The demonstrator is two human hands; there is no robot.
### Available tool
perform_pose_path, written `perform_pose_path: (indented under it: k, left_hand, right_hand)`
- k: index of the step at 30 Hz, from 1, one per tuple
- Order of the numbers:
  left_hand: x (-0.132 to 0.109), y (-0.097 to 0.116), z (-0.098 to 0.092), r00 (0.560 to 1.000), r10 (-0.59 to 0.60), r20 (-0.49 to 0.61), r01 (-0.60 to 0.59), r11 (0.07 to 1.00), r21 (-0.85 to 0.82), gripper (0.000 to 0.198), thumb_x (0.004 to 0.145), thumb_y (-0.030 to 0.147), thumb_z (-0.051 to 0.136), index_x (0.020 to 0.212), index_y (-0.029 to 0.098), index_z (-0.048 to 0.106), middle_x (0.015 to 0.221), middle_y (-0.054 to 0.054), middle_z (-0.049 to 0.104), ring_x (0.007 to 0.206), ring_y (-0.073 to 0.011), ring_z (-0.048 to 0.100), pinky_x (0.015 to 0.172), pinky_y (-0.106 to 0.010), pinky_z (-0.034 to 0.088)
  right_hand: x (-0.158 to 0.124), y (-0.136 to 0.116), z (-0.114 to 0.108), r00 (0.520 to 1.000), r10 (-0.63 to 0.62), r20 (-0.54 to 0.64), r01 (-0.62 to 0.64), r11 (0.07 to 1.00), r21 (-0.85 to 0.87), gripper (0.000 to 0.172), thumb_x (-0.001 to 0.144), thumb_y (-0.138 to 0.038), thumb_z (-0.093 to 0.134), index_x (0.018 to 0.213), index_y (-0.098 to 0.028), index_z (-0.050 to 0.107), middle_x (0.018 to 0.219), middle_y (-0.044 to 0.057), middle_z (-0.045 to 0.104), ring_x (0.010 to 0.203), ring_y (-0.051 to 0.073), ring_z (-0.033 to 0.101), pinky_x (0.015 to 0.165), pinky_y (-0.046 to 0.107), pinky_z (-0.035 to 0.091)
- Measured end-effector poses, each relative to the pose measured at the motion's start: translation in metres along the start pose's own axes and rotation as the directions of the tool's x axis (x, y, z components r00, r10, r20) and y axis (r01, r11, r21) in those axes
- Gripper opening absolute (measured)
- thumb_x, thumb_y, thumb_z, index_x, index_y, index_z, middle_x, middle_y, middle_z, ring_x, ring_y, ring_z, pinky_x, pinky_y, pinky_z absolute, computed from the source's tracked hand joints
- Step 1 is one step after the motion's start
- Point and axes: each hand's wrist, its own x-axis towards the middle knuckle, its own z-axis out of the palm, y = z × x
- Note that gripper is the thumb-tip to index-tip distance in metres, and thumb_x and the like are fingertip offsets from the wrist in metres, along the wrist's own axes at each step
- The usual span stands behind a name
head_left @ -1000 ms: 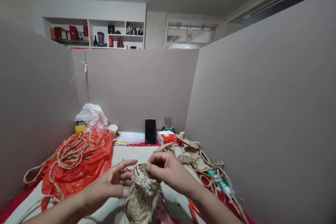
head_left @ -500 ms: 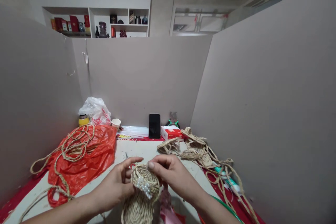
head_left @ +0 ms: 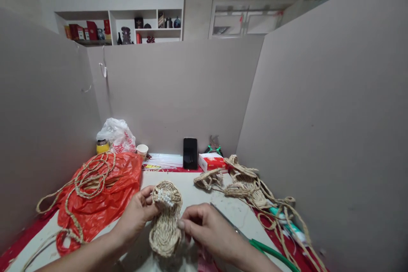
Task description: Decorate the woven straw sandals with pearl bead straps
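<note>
A small woven straw slipper [head_left: 165, 225] with white pearl beads [head_left: 167, 197] across its upper part stands upright above the white work surface. My left hand [head_left: 140, 210] grips its upper left edge between thumb and fingers. At the slipper's right side, around the middle, my right hand [head_left: 202, 225] is closed, thumb against the fingertips; whatever lies in that pinch is too small to make out. Green-handled scissors [head_left: 264, 248] lie partly under my right forearm, with the blades pointing up and left.
On the left, braided straw cord [head_left: 92, 178] lies on a red plastic bag [head_left: 123, 178]. Along the back are a paper cup [head_left: 142, 151], a black phone [head_left: 190, 153], a red-white box [head_left: 213, 162] and pliers [head_left: 214, 146]. More woven straw pieces [head_left: 245, 182] lie at the right.
The slipper has come up and slightly left, showing its full length. My right hand has moved from its top edge down to its middle. More of the scissors is visible.
</note>
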Motion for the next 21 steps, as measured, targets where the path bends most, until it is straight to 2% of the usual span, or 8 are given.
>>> perform_pose_path:
  k: [4, 11, 15, 18, 21]
  left_hand:
    - [0.006, -0.005, -0.009, 0.999, 0.0, -0.051, -0.001, 1.0, -0.009, 0.034, 0.069, 0.019, 0.078, 0.1, 0.014, 0.064, 0.091, -0.007, 0.072, 0.078, -0.0179, 0.066, 0.07, -0.025, 0.048]
    - [0.019, -0.018, -0.024, 0.995, -0.007, -0.099, -0.004, 0.994, -0.105, 0.034, 0.067, 0.012, 0.076, 0.099, 0.014, 0.065, 0.087, -0.004, 0.072, 0.073, -0.0135, 0.064, 0.069, -0.022, 0.047]
    - [0.021, -0.021, -0.024, 0.995, -0.029, -0.093, 0.018, 0.993, -0.121, 0.034, 0.066, 0.012, 0.075, 0.098, 0.014, 0.065, 0.09, -0.005, 0.072, 0.077, -0.0146, 0.064, 0.072, -0.024, 0.047]
    - [0.019, -0.021, -0.023, 0.996, -0.042, -0.084, 0.032, 0.992, -0.119, 0.032, 0.067, 0.013, 0.076, 0.097, 0.014, 0.065, 0.09, -0.006, 0.072, 0.077, -0.0146, 0.063, 0.072, -0.024, 0.047]
    - [0.016, -0.021, -0.022, 0.995, -0.055, -0.081, 0.046, 0.992, -0.117, 0.031, 0.068, 0.014, 0.076, 0.097, 0.015, 0.065, 0.086, -0.004, 0.072, 0.073, -0.0139, 0.063, 0.069, -0.024, 0.047]
  right_hand:
    - [0.003, 0.007, -0.005, 1.0, 0.021, 0.01, -0.02, 0.999, -0.028, 0.03, 0.079, -0.038, 0.059, 0.058, -0.017, 0.054, 0.049, -0.004, 0.049, 0.044, 0.009, 0.039, 0.044, 0.021, 0.027]
    - [0.009, 0.015, -0.01, 0.982, 0.005, -0.19, -0.01, 1.0, -0.024, 0.038, 0.08, -0.041, 0.058, 0.054, -0.021, 0.04, 0.051, -0.008, 0.032, 0.05, 0.009, 0.03, 0.048, 0.022, 0.025]
    - [0.009, 0.02, -0.002, 0.979, 0.083, -0.184, -0.073, 0.996, 0.059, 0.023, 0.081, -0.037, 0.058, 0.068, -0.018, 0.056, 0.055, -0.006, 0.047, 0.045, 0.008, 0.038, 0.045, 0.021, 0.028]
    - [0.009, 0.021, 0.005, 0.984, 0.132, -0.117, -0.117, 0.984, 0.133, 0.018, 0.078, -0.033, 0.06, 0.082, -0.016, 0.066, 0.064, -0.002, 0.059, 0.048, 0.009, 0.047, 0.045, 0.02, 0.033]
    - [0.007, 0.021, 0.01, 0.989, 0.147, -0.024, -0.14, 0.973, 0.183, 0.018, 0.073, -0.028, 0.066, 0.084, -0.014, 0.07, 0.065, 0.0, 0.063, 0.054, 0.011, 0.053, 0.05, 0.021, 0.039]
